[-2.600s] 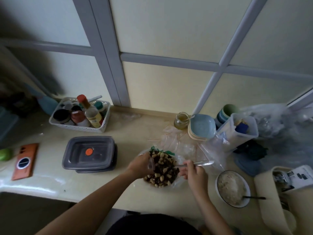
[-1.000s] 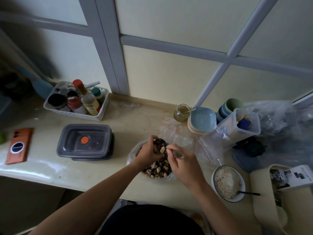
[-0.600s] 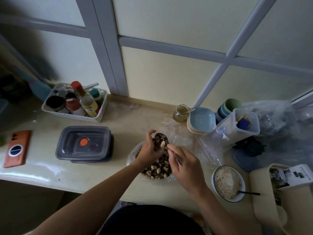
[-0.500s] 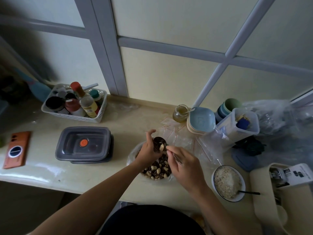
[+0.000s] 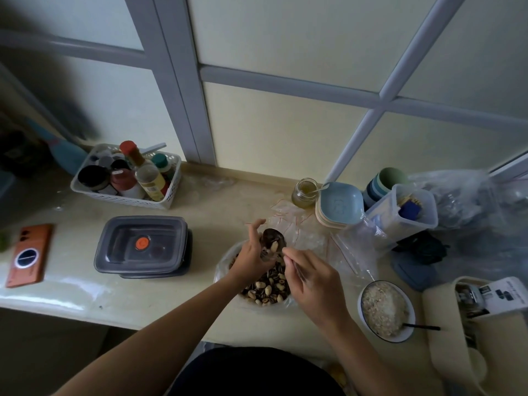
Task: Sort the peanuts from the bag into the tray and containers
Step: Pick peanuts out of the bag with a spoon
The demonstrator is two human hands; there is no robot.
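A clear plastic bag [image 5: 228, 262] lies open on the counter with striped and pale peanuts [image 5: 267, 290] inside. Above its far side my right hand [image 5: 313, 278] pinches the handle of a metal spoon [image 5: 273, 240] whose bowl holds a few peanuts. My left hand [image 5: 251, 254] is at the spoon's bowl, fingers curled against it and one finger lifted; what it holds is hidden. Two stacked grey lidded containers [image 5: 143, 247] stand to the left. A stack of blue square dishes [image 5: 340, 204] sits behind on the right.
A white basket of bottles [image 5: 125, 178] stands at the back left, an orange phone [image 5: 30, 255] at the far left. A bowl of pale grains [image 5: 385, 310] with a utensil sits right of the bag. Small zip bags [image 5: 303, 230], a jar [image 5: 304, 192], cups and a tall clear tub [image 5: 405, 215] crowd the right.
My right hand brought the spoon from the bag's right side up over its far edge, loaded with peanuts. My left hand left the bag's rim and came to the spoon's bowl.
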